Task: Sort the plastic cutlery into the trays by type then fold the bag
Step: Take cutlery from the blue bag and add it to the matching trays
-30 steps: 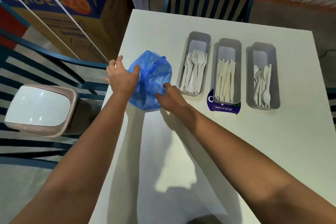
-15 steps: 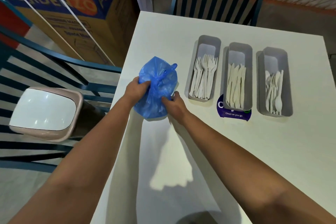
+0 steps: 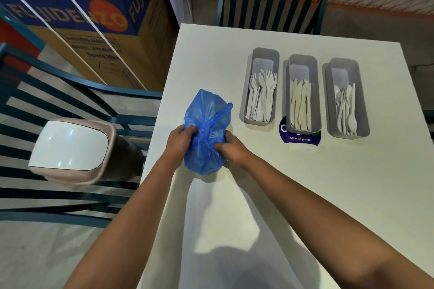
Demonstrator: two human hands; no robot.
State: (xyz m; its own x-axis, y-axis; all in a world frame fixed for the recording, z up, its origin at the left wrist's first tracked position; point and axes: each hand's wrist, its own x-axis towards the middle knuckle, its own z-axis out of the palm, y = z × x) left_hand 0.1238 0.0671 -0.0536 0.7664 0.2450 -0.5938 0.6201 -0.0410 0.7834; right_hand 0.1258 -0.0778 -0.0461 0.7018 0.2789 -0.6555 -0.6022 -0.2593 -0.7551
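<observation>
A square, matte white worktop point(image 3: 258, 195) carries three long grey plastic trays side by side near its far right part. The left tray point(image 3: 261, 87) holds white plastic forks point(image 3: 261, 98), the middle tray point(image 3: 303, 94) white plastic knives point(image 3: 300, 105), the right tray point(image 3: 347, 98) white plastic spoons point(image 3: 347, 112). A round dark-blue sticker point(image 3: 299, 139) lies partly under the middle tray's near end.

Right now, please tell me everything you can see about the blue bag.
The blue bag is thin, slightly see-through plastic, crumpled and bunched, not yet folded flat. It stands roughly upright near the left edge of the white table, left of the three grey trays. A twisted handle or corner sticks out at its upper right. The left hand grips its left side and the right hand pinches its right side. Whether its bottom rests on the table cannot be told.
</observation>
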